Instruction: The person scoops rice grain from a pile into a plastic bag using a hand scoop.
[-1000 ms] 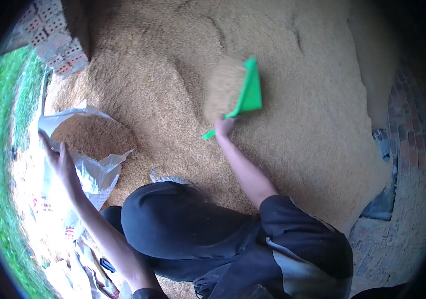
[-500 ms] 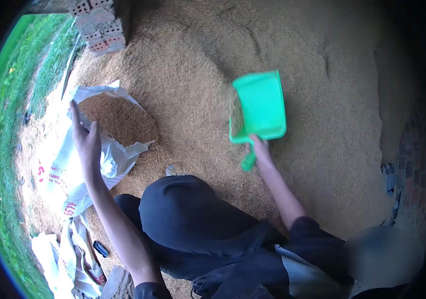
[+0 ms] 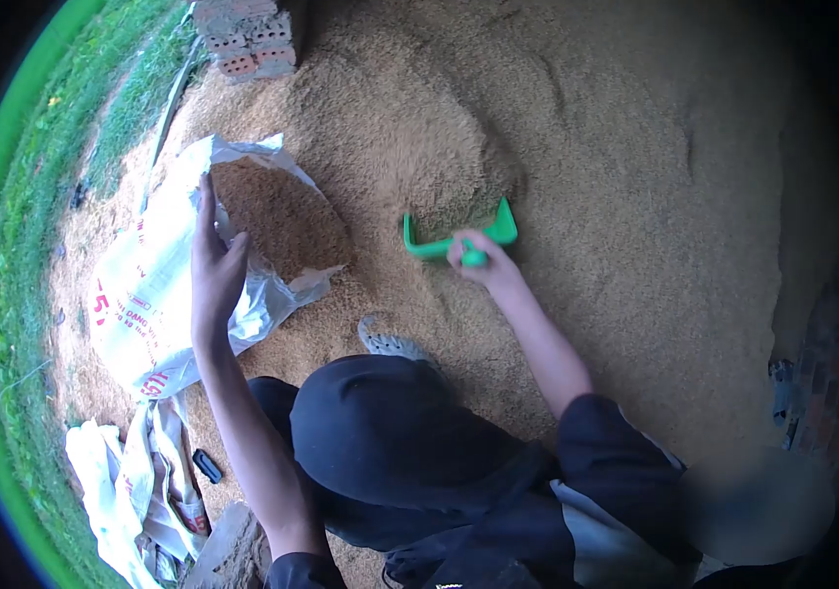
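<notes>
A green plastic dustpan [image 3: 436, 248] is in my right hand [image 3: 483, 260], whose fingers wrap round its short handle. Its open side faces away from me, pushed into the heap of tan grain [image 3: 409, 147], and grain lies in its pan. My left hand [image 3: 218, 280] is at the near rim of a white woven sack [image 3: 135, 304] with red print, index finger stretched along the rim and thumb apart. The other fingers are hidden. The sack leans with its mouth towards the heap, and plenty of grain [image 3: 277, 211] shows inside.
Brick blocks [image 3: 247, 39] stand at the upper left beside grass [image 3: 22, 245]. Crumpled white sacks [image 3: 135, 491] and a small dark object [image 3: 207, 466] lie at lower left. My knee [image 3: 370, 422] and a perforated shoe [image 3: 390, 342] are in front of me.
My right hand has turned the dustpan and brought it left, its open side now in the heap. My left hand stays at the sack's rim. The whole view has shifted slightly.
</notes>
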The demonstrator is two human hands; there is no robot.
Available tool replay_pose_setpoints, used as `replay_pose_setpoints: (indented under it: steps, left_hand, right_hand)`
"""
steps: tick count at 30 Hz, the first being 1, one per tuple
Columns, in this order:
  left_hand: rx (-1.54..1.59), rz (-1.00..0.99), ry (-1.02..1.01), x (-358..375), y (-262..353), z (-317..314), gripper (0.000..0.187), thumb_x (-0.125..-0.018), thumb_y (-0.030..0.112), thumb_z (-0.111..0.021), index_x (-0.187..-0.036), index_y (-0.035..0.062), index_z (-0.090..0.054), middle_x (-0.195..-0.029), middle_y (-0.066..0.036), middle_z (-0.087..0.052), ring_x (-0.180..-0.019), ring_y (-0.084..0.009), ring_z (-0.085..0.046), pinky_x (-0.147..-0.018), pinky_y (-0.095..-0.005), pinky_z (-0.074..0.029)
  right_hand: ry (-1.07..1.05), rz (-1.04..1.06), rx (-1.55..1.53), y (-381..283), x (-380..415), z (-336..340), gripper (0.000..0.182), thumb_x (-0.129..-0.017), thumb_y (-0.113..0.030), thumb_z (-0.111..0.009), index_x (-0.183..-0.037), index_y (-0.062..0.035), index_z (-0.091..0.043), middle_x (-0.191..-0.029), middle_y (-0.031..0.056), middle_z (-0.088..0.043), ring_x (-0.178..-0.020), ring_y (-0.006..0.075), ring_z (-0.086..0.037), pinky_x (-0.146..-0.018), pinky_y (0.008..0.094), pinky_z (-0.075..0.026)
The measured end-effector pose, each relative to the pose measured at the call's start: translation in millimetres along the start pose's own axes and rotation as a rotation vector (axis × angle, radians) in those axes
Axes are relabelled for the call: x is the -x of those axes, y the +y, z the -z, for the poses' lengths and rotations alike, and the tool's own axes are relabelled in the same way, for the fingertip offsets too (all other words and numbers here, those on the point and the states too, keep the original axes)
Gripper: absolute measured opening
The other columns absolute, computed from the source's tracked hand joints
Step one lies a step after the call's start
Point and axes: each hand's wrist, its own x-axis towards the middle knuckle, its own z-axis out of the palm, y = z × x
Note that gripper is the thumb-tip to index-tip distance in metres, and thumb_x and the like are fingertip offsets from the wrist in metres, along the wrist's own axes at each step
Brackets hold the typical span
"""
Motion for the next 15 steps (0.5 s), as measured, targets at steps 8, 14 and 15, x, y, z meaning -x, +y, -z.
replay_pose_setpoints:
  steps: [8, 14, 15]
  left_hand:
    - [0.002, 0.031, 0.003, 8, 10, 7, 0.079, -0.07, -0.011, -0.044, -0.142, 0.0058, -0.016, -0.147, -0.012, -0.016, -0.136, -0.0202, -0.015, -0.11, -0.0328, -0.012]
    - [-0.063, 0.087, -0.025, 13, 12, 12, 0.082, -0.07, -0.008, -0.047, -0.143, 0.0074, -0.013, -0.148, -0.01, -0.016, -0.135, -0.0172, -0.017, -0.105, -0.0273, -0.022]
    - [-0.048, 0.053, -0.016, 12, 8, 11, 0.083, -0.069, -0.008, -0.049, -0.142, 0.0062, -0.013, -0.148, -0.013, -0.017, -0.135, -0.0197, -0.016, -0.107, -0.0288, -0.019]
  right_hand:
    - [0.034, -0.033, -0.073, 8, -151, -21, 0.012, -0.082, -0.008, -0.05, -0.077, -0.0077, -0.04, -0.061, 0.0031, -0.045, -0.049, 0.0104, -0.046, -0.042, 0.0231, -0.042]
    - [0.055, -0.014, 0.069, -54, -177, -79, 0.012, -0.085, -0.01, -0.048, -0.079, -0.0054, -0.039, -0.059, 0.003, -0.044, -0.048, 0.0112, -0.046, -0.045, 0.0231, -0.042]
    - [0.047, -0.016, 0.075, -54, -173, -76, 0.012, -0.085, -0.01, -0.048, -0.079, -0.0054, -0.039, -0.059, 0.003, -0.044, -0.048, 0.0112, -0.046, -0.045, 0.0231, -0.042]
